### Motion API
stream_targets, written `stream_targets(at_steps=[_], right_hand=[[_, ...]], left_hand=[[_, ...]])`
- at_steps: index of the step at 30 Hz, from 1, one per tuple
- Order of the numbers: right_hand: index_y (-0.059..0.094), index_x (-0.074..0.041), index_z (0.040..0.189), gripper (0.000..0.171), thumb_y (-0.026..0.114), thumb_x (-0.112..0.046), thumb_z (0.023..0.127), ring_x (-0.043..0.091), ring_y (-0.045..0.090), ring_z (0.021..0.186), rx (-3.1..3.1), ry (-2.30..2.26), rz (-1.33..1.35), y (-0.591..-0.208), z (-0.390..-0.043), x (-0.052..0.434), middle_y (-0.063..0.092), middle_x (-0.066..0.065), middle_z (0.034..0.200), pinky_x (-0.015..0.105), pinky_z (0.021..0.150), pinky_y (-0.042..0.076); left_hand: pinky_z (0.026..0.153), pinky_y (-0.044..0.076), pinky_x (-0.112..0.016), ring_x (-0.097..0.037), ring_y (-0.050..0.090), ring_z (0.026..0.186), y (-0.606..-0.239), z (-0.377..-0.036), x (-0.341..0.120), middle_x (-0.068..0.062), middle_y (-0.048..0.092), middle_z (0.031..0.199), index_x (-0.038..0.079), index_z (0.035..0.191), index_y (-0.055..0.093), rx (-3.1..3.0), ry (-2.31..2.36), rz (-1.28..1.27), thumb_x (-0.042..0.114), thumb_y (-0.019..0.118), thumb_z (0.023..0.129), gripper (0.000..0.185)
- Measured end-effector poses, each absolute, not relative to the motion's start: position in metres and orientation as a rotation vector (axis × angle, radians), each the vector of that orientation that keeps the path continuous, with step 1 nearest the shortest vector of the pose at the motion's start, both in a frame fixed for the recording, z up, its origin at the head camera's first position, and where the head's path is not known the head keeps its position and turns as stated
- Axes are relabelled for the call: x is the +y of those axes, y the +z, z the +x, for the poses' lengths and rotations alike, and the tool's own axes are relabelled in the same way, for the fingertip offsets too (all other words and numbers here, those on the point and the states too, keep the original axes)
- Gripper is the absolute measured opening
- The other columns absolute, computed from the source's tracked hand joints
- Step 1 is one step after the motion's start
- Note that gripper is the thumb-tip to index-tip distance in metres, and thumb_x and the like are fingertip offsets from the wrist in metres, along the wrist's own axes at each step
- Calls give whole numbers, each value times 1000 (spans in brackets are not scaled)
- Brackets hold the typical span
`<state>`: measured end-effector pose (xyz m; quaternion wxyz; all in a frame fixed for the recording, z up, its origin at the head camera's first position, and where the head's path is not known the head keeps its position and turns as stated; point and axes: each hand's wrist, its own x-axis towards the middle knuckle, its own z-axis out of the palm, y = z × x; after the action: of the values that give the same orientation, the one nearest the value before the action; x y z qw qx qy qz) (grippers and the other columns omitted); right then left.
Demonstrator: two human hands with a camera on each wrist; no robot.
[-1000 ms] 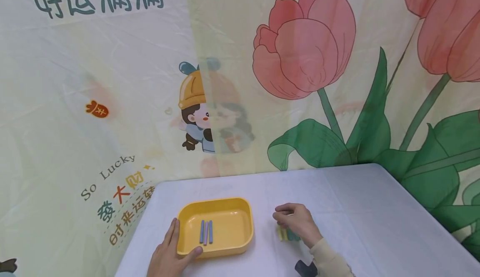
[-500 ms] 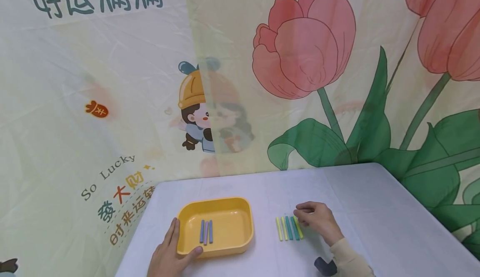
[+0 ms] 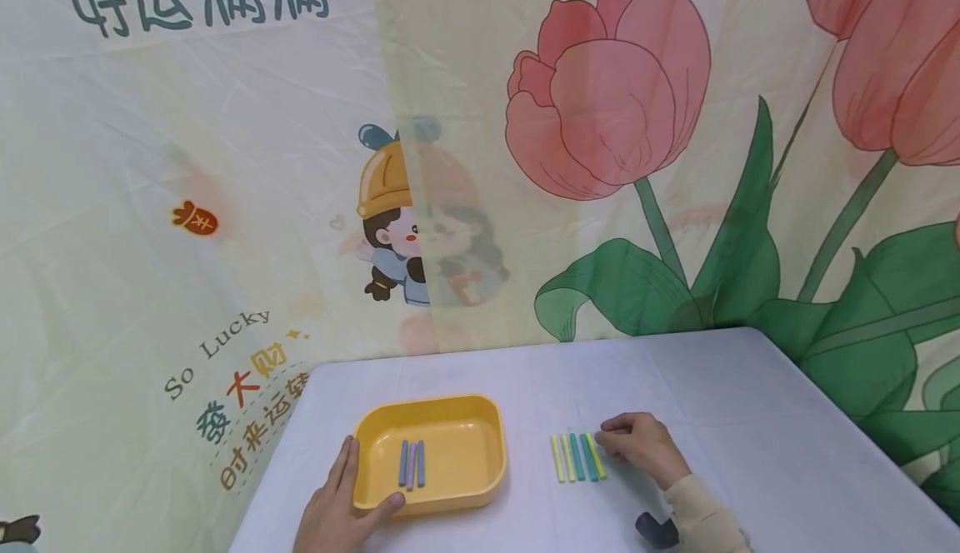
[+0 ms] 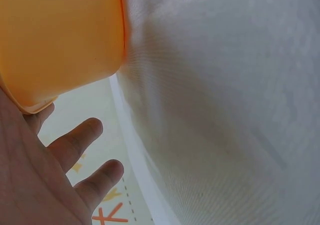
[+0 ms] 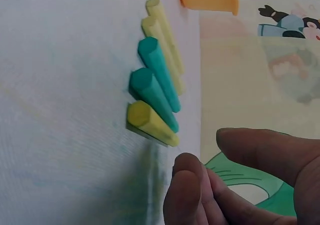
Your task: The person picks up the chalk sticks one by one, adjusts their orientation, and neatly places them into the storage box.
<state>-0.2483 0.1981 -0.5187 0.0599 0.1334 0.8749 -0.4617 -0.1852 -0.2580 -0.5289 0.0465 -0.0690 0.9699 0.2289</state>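
Note:
A yellow plastic tray (image 3: 457,453) holds three chalk sticks (image 3: 411,463), blue and purple, lying side by side. My left hand (image 3: 337,499) rests at its front left corner, thumb over the front rim and straight fingers along the left side. In the left wrist view the fingers extend past the tray wall (image 4: 60,35). To the right, yellow and green chalk sticks (image 3: 577,457) lie in a row on the cloth. Just beyond the row's right end is my right hand (image 3: 641,445), its thumb and fingers apart around nothing, close to the last yellow chalk stick (image 5: 150,122).
White cloth covers the table (image 3: 750,453). Behind it hangs a printed backdrop (image 3: 450,53) with tulips and a cartoon figure. A dark band (image 3: 657,530) shows at the right wrist, beside a beige sleeve (image 3: 705,515).
My right hand has moved right along the row to its right end, uncovering the yellow and green chalk sticks. My left hand and the tray have stayed in place.

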Motion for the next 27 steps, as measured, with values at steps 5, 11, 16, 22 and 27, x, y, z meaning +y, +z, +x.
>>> stream_targets(at_steps=[5, 11, 16, 22, 27], right_hand=[[72, 3, 107, 29, 78, -17, 87, 16, 63, 71, 2700, -1329, 388, -522, -250, 191, 70, 4, 84, 29, 61, 58], [74, 0, 100, 25, 78, -18, 84, 15, 63, 70, 2757, -1177, 355, -525, -250, 186, 68, 2, 80, 30, 62, 58], [73, 0, 98, 24, 78, -16, 81, 14, 63, 69, 2762, -1141, 349, -528, -249, 184, 68, 1, 77, 30, 63, 58], [73, 0, 96, 21, 78, -13, 80, 15, 62, 71, 2767, -1133, 351, -529, -250, 181, 67, 2, 78, 30, 63, 58], [73, 0, 96, 21, 78, -11, 78, 16, 61, 72, 2778, -1112, 346, -529, -252, 178, 66, 2, 79, 30, 63, 57]], left_hand=[[114, 30, -68, -54, 36, 138, -530, -185, -258, -16, 3, 169, 3, 162, 4, 2980, 689, -199, 86, 54, 80, 127], [113, 31, -68, -54, 35, 138, -529, -184, -259, -16, 4, 169, 2, 162, 5, 2996, 687, -189, 85, 55, 81, 126], [113, 31, -69, -54, 35, 138, -528, -183, -257, -17, 4, 169, 2, 162, 5, 2983, 696, -201, 85, 55, 80, 127], [114, 30, -68, -54, 35, 138, -528, -184, -257, -17, 4, 169, 2, 162, 5, 2977, 699, -205, 86, 54, 80, 128], [113, 30, -69, -55, 35, 138, -530, -185, -258, -17, 4, 169, 1, 162, 5, 2976, 696, -203, 86, 54, 80, 128]])
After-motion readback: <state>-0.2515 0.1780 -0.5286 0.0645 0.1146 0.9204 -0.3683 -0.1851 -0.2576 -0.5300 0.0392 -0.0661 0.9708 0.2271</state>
